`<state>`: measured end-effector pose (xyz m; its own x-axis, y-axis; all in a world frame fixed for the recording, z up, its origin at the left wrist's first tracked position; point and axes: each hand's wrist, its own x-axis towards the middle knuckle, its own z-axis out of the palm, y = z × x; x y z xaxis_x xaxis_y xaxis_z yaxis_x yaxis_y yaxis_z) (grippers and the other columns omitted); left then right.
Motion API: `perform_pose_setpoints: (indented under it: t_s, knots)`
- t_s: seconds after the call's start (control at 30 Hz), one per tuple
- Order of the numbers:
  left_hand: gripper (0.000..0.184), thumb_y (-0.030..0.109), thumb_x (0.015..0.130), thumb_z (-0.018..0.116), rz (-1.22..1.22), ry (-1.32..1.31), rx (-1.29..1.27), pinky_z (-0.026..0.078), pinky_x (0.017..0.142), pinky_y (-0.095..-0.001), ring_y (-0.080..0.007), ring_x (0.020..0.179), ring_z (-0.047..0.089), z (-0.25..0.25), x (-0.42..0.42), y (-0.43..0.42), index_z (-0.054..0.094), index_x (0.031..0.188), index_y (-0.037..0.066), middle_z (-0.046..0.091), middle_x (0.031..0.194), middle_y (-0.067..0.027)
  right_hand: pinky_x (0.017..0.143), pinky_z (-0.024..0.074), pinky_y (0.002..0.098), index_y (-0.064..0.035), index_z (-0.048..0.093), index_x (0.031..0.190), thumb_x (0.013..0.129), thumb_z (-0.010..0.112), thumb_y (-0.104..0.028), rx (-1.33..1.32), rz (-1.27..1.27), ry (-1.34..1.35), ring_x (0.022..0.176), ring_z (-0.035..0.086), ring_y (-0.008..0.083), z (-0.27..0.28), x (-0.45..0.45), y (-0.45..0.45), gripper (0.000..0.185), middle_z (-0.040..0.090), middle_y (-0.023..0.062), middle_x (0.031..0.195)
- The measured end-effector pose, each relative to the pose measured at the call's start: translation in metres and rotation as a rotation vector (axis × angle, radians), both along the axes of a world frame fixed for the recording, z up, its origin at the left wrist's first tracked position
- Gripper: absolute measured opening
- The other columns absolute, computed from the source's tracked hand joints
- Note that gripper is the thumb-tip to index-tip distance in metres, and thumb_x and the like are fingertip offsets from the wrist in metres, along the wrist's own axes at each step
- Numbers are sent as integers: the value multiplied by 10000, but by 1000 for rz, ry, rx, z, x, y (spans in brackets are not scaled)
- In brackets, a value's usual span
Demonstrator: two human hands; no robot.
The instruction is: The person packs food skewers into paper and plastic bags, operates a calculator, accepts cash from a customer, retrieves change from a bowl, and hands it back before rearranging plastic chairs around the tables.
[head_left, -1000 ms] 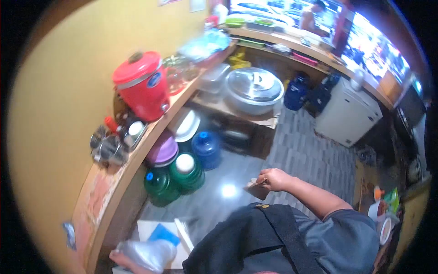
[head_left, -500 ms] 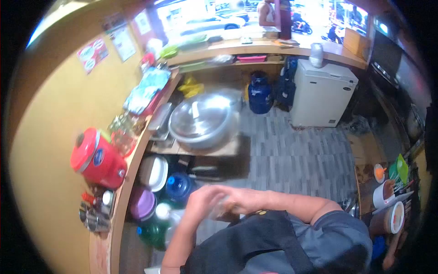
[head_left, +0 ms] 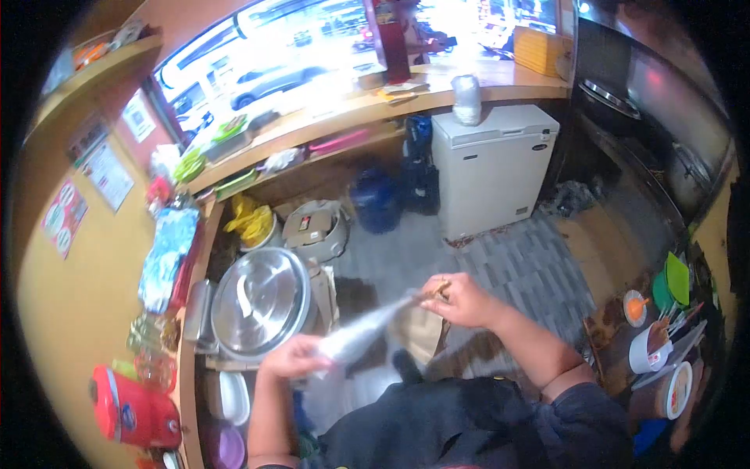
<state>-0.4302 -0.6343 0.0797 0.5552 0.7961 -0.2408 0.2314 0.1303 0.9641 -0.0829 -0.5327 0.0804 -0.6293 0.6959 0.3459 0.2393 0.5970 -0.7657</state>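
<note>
A clear plastic bag [head_left: 359, 332], blurred by motion, is stretched between my two hands in front of my dark apron. My left hand [head_left: 295, 357] is closed on its wider lower end. At the twisted, narrow end, the fingers of my right hand [head_left: 462, 301] pinch the bag along with a small brownish-yellow strip [head_left: 439, 291] whose kind I cannot make out. Below the right hand, a tan paper or cardboard piece [head_left: 424, 334] shows partly behind the bag. Left of the bag stands a large metal pot [head_left: 260, 301] with a shiny lid.
A red drink cooler [head_left: 137, 406] stands on the left shelf. A white chest freezer [head_left: 494, 168] with a wrapped bundle on top is at the back. To the right are a white tub [head_left: 648, 357] and a green container [head_left: 673, 281]. Cardboard [head_left: 598, 250] lies on the floor.
My hands, close together before, have moved apart with the bag pulled out between them. The right hand has gone right and forward. The camera view has turned to the right.
</note>
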Motion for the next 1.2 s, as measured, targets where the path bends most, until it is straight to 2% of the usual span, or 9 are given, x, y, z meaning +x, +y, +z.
perform_pose_setpoints:
  t_s: [0.23,0.33,0.53,0.63,0.73,0.87,0.97,1.13,1.2]
  knots:
    - [543,287,871,591,278,-1193,-60,444,890,-409,-248,1168,441,-47,50,166,389,1273,-17,492,1199,-162,673,470,309,49,630,880,830,620,-139,-37,-417,0,713,599,175,22,-17,151,195,637,147,792]
    - [785,525,824,564,307,-883,-628,345,1004,-485,-341,1186,443,-47,42,224,278,1384,56,442,1278,-186,659,469,312,48,622,888,821,626,-153,35,-469,-72,705,613,203,29,-15,215,212,637,165,768]
    - [637,333,862,600,173,176,-122,431,914,-441,-306,1181,441,26,25,333,345,1262,-92,486,1203,-210,622,465,333,42,622,849,764,662,-179,341,-479,-80,700,633,268,22,-11,321,241,635,197,755]
    - [617,368,858,586,-178,-932,50,285,1037,-502,-386,1224,401,-36,-26,370,359,1355,81,367,1380,-188,626,462,313,39,632,833,765,644,-148,-67,-546,34,680,614,196,26,-17,371,200,643,155,737]
    - [307,205,856,608,234,-524,-147,375,963,-461,-346,1122,510,-41,-51,405,598,1093,12,522,1241,-193,630,460,312,34,636,832,768,637,-133,-149,-473,24,663,591,161,24,-23,439,179,636,127,727]
    - [200,127,789,661,38,-376,441,458,853,-400,-255,1013,583,-32,-58,470,656,914,-29,606,1109,-163,632,458,307,26,638,846,777,643,-143,-121,-342,-108,678,589,149,26,-38,550,182,639,123,737]
    - [141,125,772,660,673,-523,-55,494,731,-344,-213,932,608,-53,-81,494,670,859,15,627,1061,-132,639,460,301,25,636,857,786,646,-149,-141,-215,-105,688,589,140,38,-59,624,189,647,108,760]
    - [187,171,815,626,746,798,415,503,651,-300,-189,845,614,-12,-110,569,642,942,34,641,974,-99,691,480,325,53,628,922,792,658,-213,-212,3,-42,738,628,182,38,-102,736,298,651,191,806]
    - [333,268,906,526,1163,-786,542,507,680,-311,-182,787,593,10,-102,612,513,1138,29,606,908,-69,674,467,236,46,594,1009,805,660,-128,-415,9,79,772,582,87,50,-126,767,277,635,33,873]
